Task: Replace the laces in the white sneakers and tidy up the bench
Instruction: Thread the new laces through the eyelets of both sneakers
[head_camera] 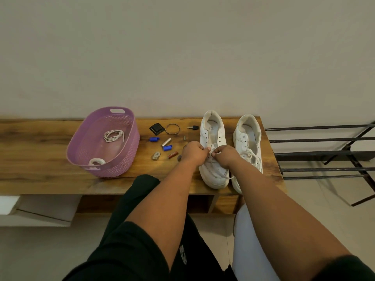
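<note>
Two white sneakers stand side by side on the wooden bench (40,179), toes toward me. Over the left sneaker (213,136) my left hand (193,153) and my right hand (226,155) meet at the eyelets, each pinching the white lace (220,175). A loose end of that lace trails down over the toe. The right sneaker (246,136) has a loose lace bunched near its toe. A purple basket (121,169) at the left holds a coiled white lace (113,135) and a second white coil (96,161).
Small clutter lies between basket and sneakers: a black square item (156,128), a bangle (172,129), a black key (193,127), two blue caps (154,139) (167,148), a silver tube (166,142), a red battery (172,155), a metal clip (156,156). A black metal rack (324,153) stands at the right.
</note>
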